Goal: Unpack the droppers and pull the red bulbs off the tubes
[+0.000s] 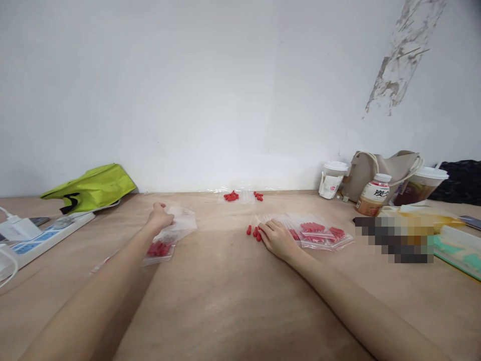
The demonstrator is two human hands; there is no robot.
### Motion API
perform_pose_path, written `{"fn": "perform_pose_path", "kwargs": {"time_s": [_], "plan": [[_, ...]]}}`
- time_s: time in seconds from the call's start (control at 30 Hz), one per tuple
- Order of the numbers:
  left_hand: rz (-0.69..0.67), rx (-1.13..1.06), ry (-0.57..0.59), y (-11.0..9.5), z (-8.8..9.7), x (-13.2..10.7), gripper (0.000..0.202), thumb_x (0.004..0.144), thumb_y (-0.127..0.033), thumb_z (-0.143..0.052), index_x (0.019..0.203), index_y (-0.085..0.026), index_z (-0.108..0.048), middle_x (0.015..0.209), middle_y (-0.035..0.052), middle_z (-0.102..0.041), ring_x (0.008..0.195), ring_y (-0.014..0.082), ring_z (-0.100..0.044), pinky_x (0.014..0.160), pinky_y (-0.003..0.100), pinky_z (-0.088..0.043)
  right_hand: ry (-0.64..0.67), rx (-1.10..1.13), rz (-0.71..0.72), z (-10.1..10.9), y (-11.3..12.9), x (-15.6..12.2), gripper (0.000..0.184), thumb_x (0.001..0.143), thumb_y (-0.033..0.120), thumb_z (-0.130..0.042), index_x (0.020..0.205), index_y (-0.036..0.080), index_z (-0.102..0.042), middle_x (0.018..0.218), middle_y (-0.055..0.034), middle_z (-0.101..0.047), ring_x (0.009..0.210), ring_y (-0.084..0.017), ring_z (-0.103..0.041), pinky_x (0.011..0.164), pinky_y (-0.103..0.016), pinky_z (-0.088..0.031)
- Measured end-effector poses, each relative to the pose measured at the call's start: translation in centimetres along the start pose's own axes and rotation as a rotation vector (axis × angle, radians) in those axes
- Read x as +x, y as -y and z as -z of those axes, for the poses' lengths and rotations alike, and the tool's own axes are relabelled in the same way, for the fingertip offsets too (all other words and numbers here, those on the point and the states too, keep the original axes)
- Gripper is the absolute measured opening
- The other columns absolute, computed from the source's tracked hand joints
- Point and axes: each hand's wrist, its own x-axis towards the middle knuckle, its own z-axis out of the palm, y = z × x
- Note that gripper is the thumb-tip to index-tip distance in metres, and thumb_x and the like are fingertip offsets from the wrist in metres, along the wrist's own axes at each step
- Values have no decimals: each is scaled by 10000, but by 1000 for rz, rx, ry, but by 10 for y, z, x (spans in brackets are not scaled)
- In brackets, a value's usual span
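Head view: the left hand [160, 218] reaches to a translucent bag [185, 221] just beyond a bag of red pieces [159, 249] on the brown surface [225, 301], whether its grip is closed unclear. Palm down, the right hand [277, 237] touches loose red-tipped droppers [258, 237] beside filled bags [313, 228], its grip's hold impossible to tell from here.

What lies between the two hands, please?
In the head view: a translucent bag by the left hand, brown tabletop, three red bulbs by the right hand.
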Motion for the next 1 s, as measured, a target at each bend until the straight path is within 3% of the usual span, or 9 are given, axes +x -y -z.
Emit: {"fn": "perform_pose_path", "kwargs": {"time_s": [0.17,0.27,0.4,0.53,0.63,0.77,0.9,1.0], "plan": [[-110,297,-82,-4,-2,-14,507,628,-109,-554,1120,-97,-429,1133,227,-470,1086,359,-433,833,427,-356,6,27,-43,3,4,-1,222,866,245,-404,861,154,-606,767,-79,-563,760,-181,-479,698,-294,-379],[-257,411,-107,-20,-13,-34,473,696,-174,-520,1161,-132,-444,1245,221,-367,1188,375,-296,923,485,-232,6,37,-161,4,7,-2,234,822,363,-480,921,191,-604,933,-96,-554,873,-214,-476,756,-339,-368],[-435,501,25,-29,-27,-54,476,720,-423,-517,1162,-250,-492,1268,142,-400,1204,345,-287,953,514,-167,60,66,-252,-1,11,0,504,716,524,-554,1139,253,-507,1196,-124,-434,1077,-293,-391,842,-432,-329],[-402,608,269,-13,-23,-57,686,643,-600,-518,1258,-316,-408,1365,158,-287,1205,449,-254,874,620,-206,141,136,-241,-9,11,5,406,807,451,-464,1165,260,-486,1202,-114,-432,1109,-261,-384,873,-419,-328],[-395,618,369,6,-11,-49,728,664,-591,-500,1314,-315,-323,1395,153,-234,1196,425,-312,888,539,-294,187,204,-206,-16,7,11,310,851,390,-417,1093,236,-533,1130,-99,-480,1053,-219,-434,875,-381,-346],[-528,566,440,24,1,-37,650,744,-511,-438,1331,-263,-309,1392,127,-254,1198,308,-377,960,391,-307,214,238,-158,-25,-2,22,321,877,381,-376,1084,194,-534,1099,-110,-493,1012,-198,-462,877,-364,-353],[-627,515,475,30,2,-28,597,774,-480,-400,1305,-209,-365,1357,133,-312,1198,252,-387,977,338,-302,271,244,-88,-29,-13,30,325,868,383,-408,1116,207,-521,1099,-99,-501,996,-185,-480,862,-338,-366],[-634,455,439,34,0,-23,597,765,-505,-409,1287,-216,-388,1366,119,-309,1182,254,-404,975,346,-302,301,234,-54,-27,-21,31,323,864,378,-417,1118,206,-517,1096,-98,-508,981,-181,-488,849,-330,-374]]}}
